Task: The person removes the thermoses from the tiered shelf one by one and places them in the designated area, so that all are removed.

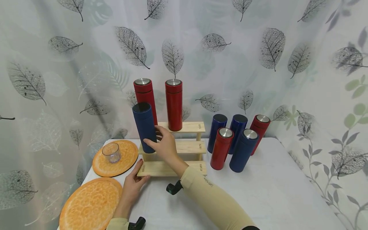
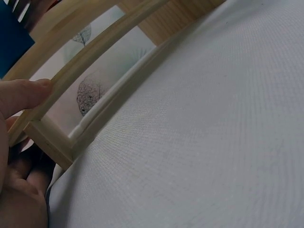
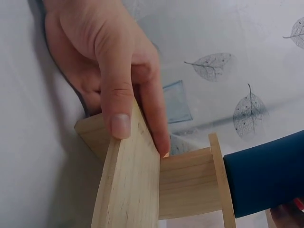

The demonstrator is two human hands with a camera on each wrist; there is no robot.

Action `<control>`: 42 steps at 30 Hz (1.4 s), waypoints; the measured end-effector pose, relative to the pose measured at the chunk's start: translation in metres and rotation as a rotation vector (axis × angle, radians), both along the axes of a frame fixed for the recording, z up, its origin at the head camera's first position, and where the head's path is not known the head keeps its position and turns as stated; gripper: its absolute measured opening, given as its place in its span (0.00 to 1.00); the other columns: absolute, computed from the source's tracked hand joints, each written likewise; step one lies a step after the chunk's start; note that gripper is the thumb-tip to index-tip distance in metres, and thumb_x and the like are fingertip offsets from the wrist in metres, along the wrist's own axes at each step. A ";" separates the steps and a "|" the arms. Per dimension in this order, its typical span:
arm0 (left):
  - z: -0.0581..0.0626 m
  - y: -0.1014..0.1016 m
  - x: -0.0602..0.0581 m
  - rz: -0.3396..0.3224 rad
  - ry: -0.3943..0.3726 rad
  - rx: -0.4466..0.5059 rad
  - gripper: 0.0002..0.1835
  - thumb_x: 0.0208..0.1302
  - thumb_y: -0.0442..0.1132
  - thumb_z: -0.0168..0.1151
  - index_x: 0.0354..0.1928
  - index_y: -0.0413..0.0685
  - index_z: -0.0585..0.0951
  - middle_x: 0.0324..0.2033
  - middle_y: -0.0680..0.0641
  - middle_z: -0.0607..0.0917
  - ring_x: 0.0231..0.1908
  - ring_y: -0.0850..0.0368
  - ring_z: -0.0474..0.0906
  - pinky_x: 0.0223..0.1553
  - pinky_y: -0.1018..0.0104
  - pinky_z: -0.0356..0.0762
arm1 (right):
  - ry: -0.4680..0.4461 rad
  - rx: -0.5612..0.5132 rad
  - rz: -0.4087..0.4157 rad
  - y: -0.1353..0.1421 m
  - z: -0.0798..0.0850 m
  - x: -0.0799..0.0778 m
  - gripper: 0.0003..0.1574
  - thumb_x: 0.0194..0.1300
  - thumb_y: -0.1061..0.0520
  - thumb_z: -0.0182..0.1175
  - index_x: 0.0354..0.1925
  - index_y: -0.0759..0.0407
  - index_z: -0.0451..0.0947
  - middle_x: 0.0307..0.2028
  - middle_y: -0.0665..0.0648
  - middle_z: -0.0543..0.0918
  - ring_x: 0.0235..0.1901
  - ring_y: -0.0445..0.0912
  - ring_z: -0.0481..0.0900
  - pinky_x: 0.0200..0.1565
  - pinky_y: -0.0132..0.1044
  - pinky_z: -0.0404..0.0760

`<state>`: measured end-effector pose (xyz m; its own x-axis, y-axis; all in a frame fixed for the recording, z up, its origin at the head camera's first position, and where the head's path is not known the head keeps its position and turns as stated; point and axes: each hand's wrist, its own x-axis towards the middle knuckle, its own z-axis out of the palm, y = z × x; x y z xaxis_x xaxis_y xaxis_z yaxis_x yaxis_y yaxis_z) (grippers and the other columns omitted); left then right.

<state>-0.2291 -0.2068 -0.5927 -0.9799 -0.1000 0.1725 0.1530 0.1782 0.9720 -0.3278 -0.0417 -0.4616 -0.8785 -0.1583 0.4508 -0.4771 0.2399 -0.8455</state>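
Observation:
A blue thermos flask [image 1: 144, 127] stands on the left end of the middle tier of a three-step wooden rack [image 1: 172, 168]. My right hand [image 1: 166, 145] holds this flask low down, thumb across its front and fingers at its right side. In the right wrist view the flask's [image 3: 266, 173] base meets the board. My left hand [image 1: 133, 183] grips the left end of the bottom step; the left wrist view shows its thumb [image 2: 28, 95] on the board. On the top tier stand two red thermos flasks, one [image 1: 149, 99] partly behind the blue flask, the other [image 1: 173, 105] farther right.
Right of the rack, several more flasks stand on the white-covered table [image 1: 258, 198], including a red one [image 1: 221, 150] and a blue one [image 1: 243, 151] in front. At left, a glass cup [image 1: 111, 152] stands on a round orange mat [image 1: 129, 150], with a larger mat [image 1: 92, 204] nearer.

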 end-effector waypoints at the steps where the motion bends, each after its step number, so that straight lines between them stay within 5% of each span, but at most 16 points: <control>1: 0.000 0.000 0.000 0.002 0.001 0.002 0.44 0.71 0.32 0.75 0.83 0.38 0.64 0.83 0.39 0.60 0.80 0.39 0.57 0.62 0.83 0.66 | 0.000 -0.003 0.000 0.000 0.000 0.000 0.40 0.66 0.48 0.80 0.71 0.57 0.79 0.59 0.54 0.87 0.56 0.45 0.86 0.59 0.47 0.85; 29: -0.001 0.000 0.002 -0.006 0.011 0.029 0.43 0.71 0.29 0.74 0.83 0.37 0.64 0.83 0.38 0.59 0.79 0.37 0.59 0.61 0.83 0.70 | 0.002 -0.069 0.061 0.033 0.012 0.017 0.39 0.63 0.51 0.82 0.69 0.53 0.82 0.56 0.49 0.89 0.54 0.44 0.86 0.58 0.43 0.86; 42: -0.001 -0.002 0.000 -0.010 -0.026 0.015 0.45 0.71 0.34 0.75 0.84 0.40 0.63 0.84 0.41 0.58 0.79 0.41 0.60 0.61 0.83 0.69 | -0.005 -0.105 0.087 0.058 0.011 0.027 0.40 0.61 0.54 0.83 0.70 0.54 0.82 0.57 0.51 0.88 0.56 0.48 0.86 0.60 0.56 0.84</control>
